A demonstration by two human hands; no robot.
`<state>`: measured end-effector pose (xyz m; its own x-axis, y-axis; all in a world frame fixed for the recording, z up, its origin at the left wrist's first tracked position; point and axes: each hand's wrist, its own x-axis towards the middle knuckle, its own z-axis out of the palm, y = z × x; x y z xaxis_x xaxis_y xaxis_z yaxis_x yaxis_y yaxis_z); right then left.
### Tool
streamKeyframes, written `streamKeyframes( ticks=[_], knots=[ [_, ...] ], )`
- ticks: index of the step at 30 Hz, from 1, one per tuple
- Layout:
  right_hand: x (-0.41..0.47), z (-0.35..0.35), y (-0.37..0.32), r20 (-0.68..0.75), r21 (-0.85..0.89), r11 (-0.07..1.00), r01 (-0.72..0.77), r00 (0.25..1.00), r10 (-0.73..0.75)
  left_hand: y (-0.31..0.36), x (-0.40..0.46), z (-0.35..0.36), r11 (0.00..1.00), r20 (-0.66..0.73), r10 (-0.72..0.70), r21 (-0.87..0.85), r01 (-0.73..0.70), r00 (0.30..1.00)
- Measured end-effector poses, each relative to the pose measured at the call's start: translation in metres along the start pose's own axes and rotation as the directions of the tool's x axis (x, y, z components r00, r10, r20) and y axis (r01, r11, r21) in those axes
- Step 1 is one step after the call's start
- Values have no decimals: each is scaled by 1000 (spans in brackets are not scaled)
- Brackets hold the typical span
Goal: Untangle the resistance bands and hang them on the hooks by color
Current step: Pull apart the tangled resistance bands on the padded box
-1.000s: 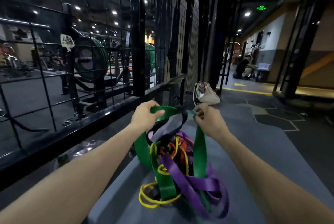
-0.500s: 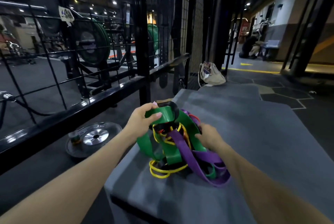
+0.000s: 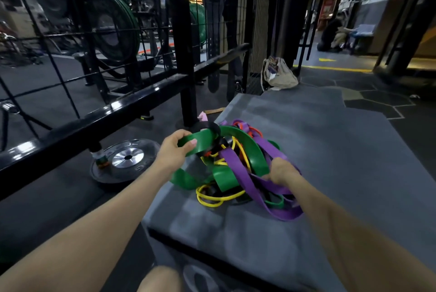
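1. We stand over a grey padded platform (image 3: 318, 150) in a dim gym, with dark rubber floor around it and a black metal rack frame (image 3: 186, 55) to our left.
2. The tangle of resistance bands (image 3: 238, 169) lies on the platform near its left edge: green, purple, yellow, orange and black loops knotted together.
3. Our left hand (image 3: 173, 150) curls its fingers and thumb round a wide green band (image 3: 203, 142) lifted just above the pile.
4. Our right hand (image 3: 282, 171) closes on a purple band (image 3: 257, 180) at the pile's right side; its fingertips are buried among the straps, so we cannot tell which other bands they touch.
5. A weight plate (image 3: 125, 162) lies flat on the floor just left of the platform, beside the rack's base.
6. A beige bag (image 3: 278, 74) sits beyond the platform's far edge, against the mesh.
7. How the bands cross inside the knot is hard to make out.
8. The platform's right half is bare, and the pile sits close to the left drop-off.
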<state>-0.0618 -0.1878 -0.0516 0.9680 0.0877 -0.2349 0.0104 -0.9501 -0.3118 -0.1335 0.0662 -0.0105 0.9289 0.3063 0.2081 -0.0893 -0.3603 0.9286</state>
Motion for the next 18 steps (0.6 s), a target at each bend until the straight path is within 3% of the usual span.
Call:
streamKeyframes(
  ticks=[9, 13, 18],
  knots=[
    [-12, 15, 4, 50, -59, 997, 57, 997, -54, -12, -18, 13, 996, -17, -84, -18, 84, 996],
    [-27, 9, 12, -1, 91, 992, 82, 997, -82, -10, -20, 18, 989, -87, -96, 101, 104, 992],
    [-30, 3, 28, -19, 38, 998, 58, 998, -57, -14, -20, 27, 967, -34, -147, 208, 151, 989]
  ],
)
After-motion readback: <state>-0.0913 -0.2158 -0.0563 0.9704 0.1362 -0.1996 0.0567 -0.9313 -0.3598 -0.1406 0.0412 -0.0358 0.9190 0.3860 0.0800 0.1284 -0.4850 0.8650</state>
